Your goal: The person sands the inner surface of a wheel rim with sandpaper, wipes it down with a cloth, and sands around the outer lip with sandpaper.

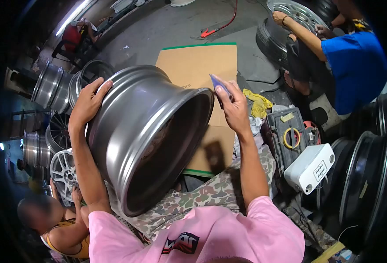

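Observation:
A large grey metal wheel rim [119,118] leans tilted across my lap, its open barrel facing down and to the right. My left hand [88,103] grips its far left edge, fingers partly hidden behind it. Pinched in my right hand [234,105] is a folded, pointed piece of purple sandpaper [219,83]. That hand is raised just right of the rim's lip, apart from it. Beneath and behind the rim lies a brown cardboard sheet [202,61] with green edges.
A toolbox [285,127] with a roll of yellow tape [292,138] and a white power strip [309,168] stand at my right. A person in a blue shirt [356,65] handles another wheel. More rims [48,87] are stacked left, near another person [66,228]. A red air hose [222,28] lies ahead.

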{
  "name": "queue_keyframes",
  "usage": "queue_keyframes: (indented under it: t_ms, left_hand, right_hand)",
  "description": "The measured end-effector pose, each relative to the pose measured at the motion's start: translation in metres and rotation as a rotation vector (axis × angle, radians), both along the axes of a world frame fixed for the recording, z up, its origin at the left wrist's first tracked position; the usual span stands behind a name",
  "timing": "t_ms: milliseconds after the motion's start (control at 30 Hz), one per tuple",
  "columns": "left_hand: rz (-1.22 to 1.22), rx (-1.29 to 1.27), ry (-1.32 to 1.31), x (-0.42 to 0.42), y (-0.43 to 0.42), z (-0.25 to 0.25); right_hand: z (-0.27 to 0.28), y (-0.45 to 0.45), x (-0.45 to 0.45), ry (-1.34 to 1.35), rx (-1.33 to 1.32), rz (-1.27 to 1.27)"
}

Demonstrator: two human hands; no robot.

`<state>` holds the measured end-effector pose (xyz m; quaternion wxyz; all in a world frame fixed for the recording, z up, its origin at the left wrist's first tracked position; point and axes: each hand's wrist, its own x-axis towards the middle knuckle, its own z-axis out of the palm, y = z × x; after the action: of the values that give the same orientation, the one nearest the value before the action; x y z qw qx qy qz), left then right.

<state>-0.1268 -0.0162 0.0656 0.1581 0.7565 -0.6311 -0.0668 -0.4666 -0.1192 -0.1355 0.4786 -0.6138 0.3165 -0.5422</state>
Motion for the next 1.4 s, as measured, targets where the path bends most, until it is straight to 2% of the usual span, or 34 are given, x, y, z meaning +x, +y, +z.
queue_keyframes:
  t_ms: [33, 133, 367, 567, 700, 833, 933, 1067, 1200, 1233, 1333, 1400]
  left_hand:
    - [0.026, 0.005, -0.013, -0.002, -0.001, 0.000]
    - [0.099, 0.004, -0.053, -0.007, 0.005, 0.001]
    - [0.187, 0.031, -0.077, -0.008, 0.018, 0.002]
    - [0.143, -0.030, -0.090, -0.009, 0.023, -0.003]
    - [0.082, -0.103, -0.024, -0.008, 0.026, -0.005]
    - [0.115, 0.017, -0.079, -0.008, 0.029, 0.000]
    - [0.126, 0.023, -0.079, -0.006, 0.029, 0.000]
    - [0.075, -0.009, -0.083, -0.004, 0.026, -0.001]
    - [0.012, -0.114, -0.051, -0.001, 0.023, -0.007]
    - [0.046, -0.069, -0.048, 0.001, 0.022, -0.005]
    - [0.026, -0.102, -0.022, 0.002, 0.022, -0.008]
    - [0.031, -0.077, -0.050, -0.002, 0.020, -0.003]
  right_hand:
    - [0.009, 0.003, -0.007, -0.025, 0.075, 0.074]
    - [0.023, 0.003, -0.018, 0.127, -0.032, 0.153]
    - [0.061, 0.013, -0.004, 0.218, -0.289, 0.178]
    - [0.056, 0.005, -0.014, 0.354, -0.278, 0.149]
    - [0.068, 0.025, -0.019, 0.243, -0.331, 0.178]
    - [0.051, 0.003, -0.017, 0.349, -0.304, 0.162]
    - [0.068, 0.041, -0.008, 0.176, -0.352, 0.097]
    - [0.015, 0.032, 0.017, 0.148, -0.165, -0.171]
    - [0.013, 0.076, 0.045, -0.044, -0.198, -0.363]
    - [0.006, 0.074, 0.050, -0.039, -0.290, -0.401]
    - [0.002, 0.058, 0.051, -0.081, -0.090, -0.323]
    - [0.017, 0.069, 0.051, -0.017, -0.139, -0.382]
